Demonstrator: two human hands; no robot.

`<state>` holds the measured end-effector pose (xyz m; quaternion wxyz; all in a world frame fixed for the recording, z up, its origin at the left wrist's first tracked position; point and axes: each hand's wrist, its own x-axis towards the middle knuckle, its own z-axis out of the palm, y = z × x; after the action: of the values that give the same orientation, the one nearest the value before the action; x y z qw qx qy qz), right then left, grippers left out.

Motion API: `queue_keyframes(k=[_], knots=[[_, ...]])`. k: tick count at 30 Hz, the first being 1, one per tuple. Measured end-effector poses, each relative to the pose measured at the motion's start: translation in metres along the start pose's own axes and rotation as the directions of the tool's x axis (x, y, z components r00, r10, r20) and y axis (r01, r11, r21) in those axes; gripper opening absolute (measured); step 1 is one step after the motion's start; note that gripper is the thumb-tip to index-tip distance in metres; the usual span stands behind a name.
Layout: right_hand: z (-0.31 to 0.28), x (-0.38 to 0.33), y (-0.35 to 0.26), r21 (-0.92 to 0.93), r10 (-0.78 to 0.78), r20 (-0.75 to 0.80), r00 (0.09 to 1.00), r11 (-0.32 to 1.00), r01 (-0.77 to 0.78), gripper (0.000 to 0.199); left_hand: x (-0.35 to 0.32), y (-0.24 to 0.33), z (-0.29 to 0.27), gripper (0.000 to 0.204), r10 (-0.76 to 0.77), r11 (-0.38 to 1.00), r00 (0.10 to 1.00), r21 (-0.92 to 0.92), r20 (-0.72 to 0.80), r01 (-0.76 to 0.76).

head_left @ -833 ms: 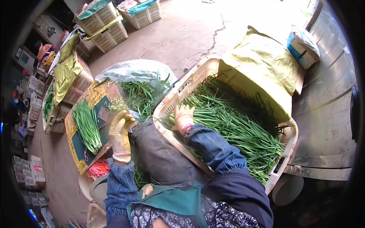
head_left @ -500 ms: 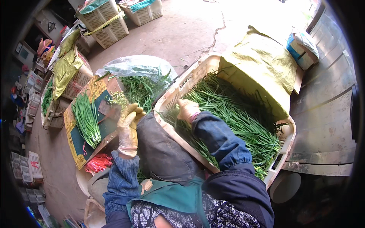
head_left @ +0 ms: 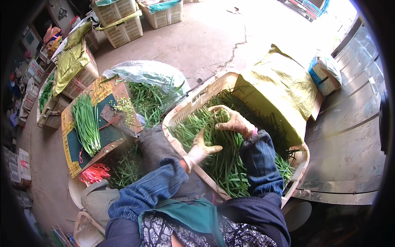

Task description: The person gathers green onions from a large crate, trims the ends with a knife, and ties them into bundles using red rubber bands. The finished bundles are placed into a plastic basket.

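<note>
My right hand [head_left: 236, 123], in a pale glove, is closed around a bunch of chives [head_left: 222, 116] with the cut ends pointing up. My left hand [head_left: 200, 150], also gloved, lies just beside that bunch with thumb and fingers spread. Both hands are over a large cream plastic crate [head_left: 176, 144] heaped with long green chives [head_left: 230, 175]. To the left, a neat bunch of chives [head_left: 85, 125] lies on a board with a dark green surface [head_left: 105, 138]. A flat metal blade [head_left: 108, 113] with a reddish handle rests beside it, next to pale trimmings [head_left: 125, 108].
Red ties [head_left: 94, 173] are piled below the board. Behind it, a clear plastic bag [head_left: 150, 71] holds loose greens. Yellow woven cloth [head_left: 284, 82] drapes the crate's far right side. Metal sheeting [head_left: 345, 144] stands at right; stacked crates [head_left: 123, 31] at far left.
My left hand has swung from beside the board to the crate, fingers spread. The right hand has moved right and now grips a bunch of chives. The view has shifted slightly.
</note>
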<state>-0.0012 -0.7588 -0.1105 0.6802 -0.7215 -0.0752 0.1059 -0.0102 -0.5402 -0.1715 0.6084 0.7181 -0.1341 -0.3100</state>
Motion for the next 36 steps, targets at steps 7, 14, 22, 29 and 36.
queue_keyframes(k=[7,14,22,29,36], knots=[[0.022,-0.02,-0.022,-0.414,-0.179,0.011,0.984,0.895,0.167,0.076,0.052,-0.06,0.043,0.107,0.225,0.934,0.966,-0.309,0.129,-0.176],[0.023,-0.019,-0.018,0.23,0.076,0.301,0.951,0.962,-0.149,0.109,0.0,-0.022,0.042,0.07,0.46,0.849,0.886,0.263,0.057,-0.458],[0.062,-0.005,-0.03,-0.511,0.178,0.2,0.963,0.858,-0.052,0.044,0.068,-0.145,0.067,0.046,0.405,0.87,0.914,-0.317,0.026,-0.377],[0.093,-0.014,-0.048,-0.58,-0.006,-0.111,0.994,0.813,-0.06,0.022,0.063,-0.112,0.042,0.053,0.591,0.764,0.796,0.222,0.135,-0.605],[0.032,-0.002,-0.147,-0.036,-0.257,-0.4,0.88,0.964,0.265,0.015,-0.031,0.053,-0.105,0.08,0.469,0.881,0.882,-0.054,-0.048,-0.471]])
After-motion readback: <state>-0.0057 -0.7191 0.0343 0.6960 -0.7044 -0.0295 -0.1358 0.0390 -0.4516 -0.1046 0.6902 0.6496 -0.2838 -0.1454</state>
